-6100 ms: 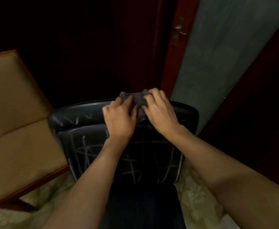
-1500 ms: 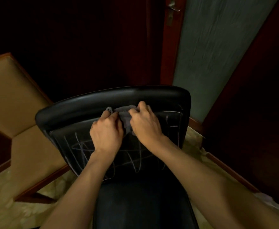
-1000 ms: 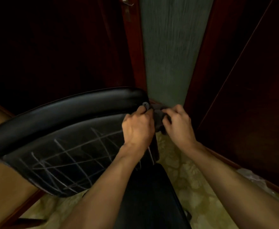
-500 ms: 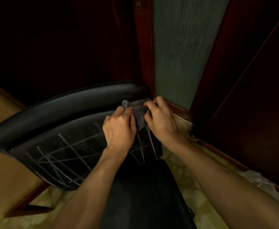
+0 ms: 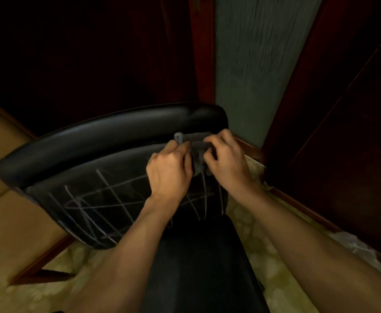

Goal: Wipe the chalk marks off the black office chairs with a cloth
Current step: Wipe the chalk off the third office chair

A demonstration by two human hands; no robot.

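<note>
A grey cloth (image 5: 198,150) sits bunched at the upper right of the black chair (image 5: 108,141) back, above white chalk marks (image 5: 108,199). The left hand (image 5: 170,170) and right hand (image 5: 226,163) both pinch it with curled fingers.

Furnished indoor room, dark wooden door (image 5: 117,53), patterned carpet (image 5: 264,274), tan upholstered seat (image 5: 27,222)
</note>
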